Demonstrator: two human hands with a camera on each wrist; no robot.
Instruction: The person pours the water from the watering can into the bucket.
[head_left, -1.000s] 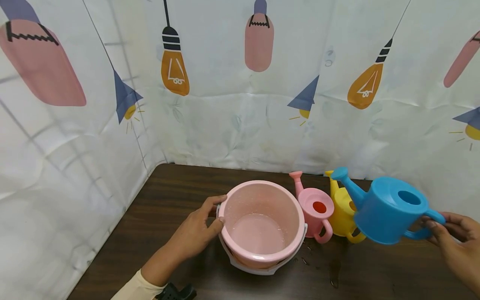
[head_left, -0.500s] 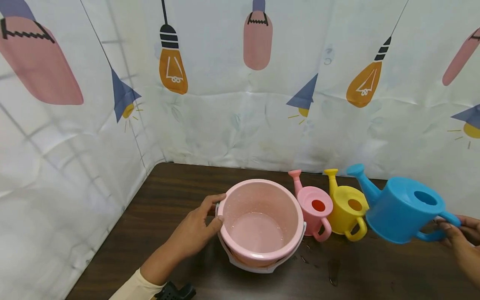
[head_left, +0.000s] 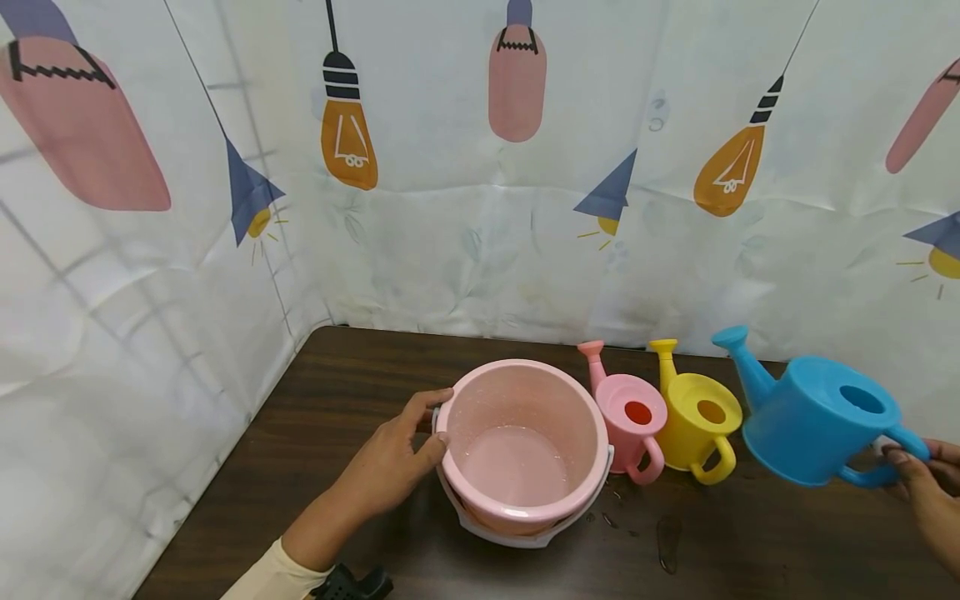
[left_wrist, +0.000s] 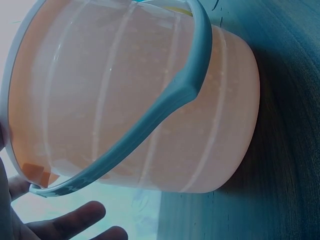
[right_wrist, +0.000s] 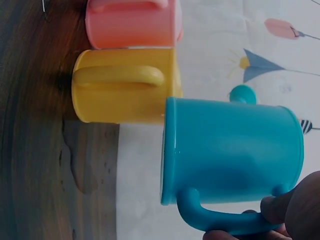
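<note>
A pink bucket (head_left: 525, 510) stands upright on the table, with clear liquid and small bubbles inside. At its left side my left hand (head_left: 390, 458) holds the rim with thumb and forefinger; in the left wrist view the other fingers (left_wrist: 75, 220) stick out free beside it. My right hand (head_left: 926, 492) grips the handle of a blue watering can (head_left: 821, 425), held off the table with its spout pointing left. A yellow watering can (head_left: 693, 417) and a pink watering can (head_left: 630, 417) stand side by side between the bucket and the blue can.
Small puddles (head_left: 667, 542) lie on the dark wooden table (head_left: 360, 367) in front of the cans. A printed white cloth (head_left: 450, 233) hangs behind and along the left edge. The bucket's pale carrying handle (left_wrist: 150, 117) is folded down against its side.
My right hand has moved the blue watering can to the right, clear of the yellow one that it partly covered. The left hand and the bucket have stayed in place.
</note>
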